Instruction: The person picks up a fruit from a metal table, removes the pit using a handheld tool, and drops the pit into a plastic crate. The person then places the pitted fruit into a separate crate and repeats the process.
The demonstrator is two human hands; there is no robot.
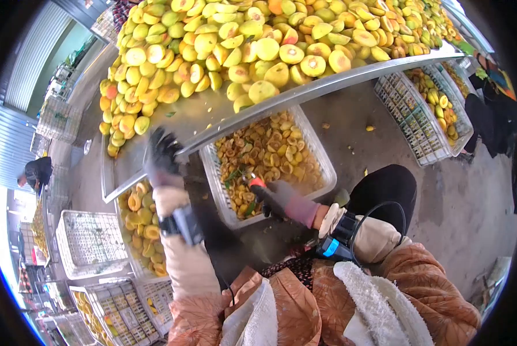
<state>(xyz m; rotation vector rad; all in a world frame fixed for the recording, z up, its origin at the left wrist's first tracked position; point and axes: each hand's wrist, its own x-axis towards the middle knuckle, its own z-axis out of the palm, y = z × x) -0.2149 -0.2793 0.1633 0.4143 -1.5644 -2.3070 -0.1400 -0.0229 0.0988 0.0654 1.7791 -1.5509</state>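
Concrete floor surrounds a slanted metal bench [212, 115] heaped with round yellow-orange fruit [258, 40], smooth-skinned and firm-looking but likely to bruise, best cupped whole in the palm. Below its near edge sits a white plastic lattice crate [322, 167] of cut fruit halves, moist and probably slippery. The gloved left hand [163, 153] rests at the bench edge, blurred, fingers curled, grip unclear. The gloved right hand [275, 199] is closed around a red-handled knife [254, 181] over the crate.

The left hand [163, 155] is smeared with motion blur beside the metal table [212, 112], so its grip is unreadable. The peach heap [258, 40] runs past the top edge.
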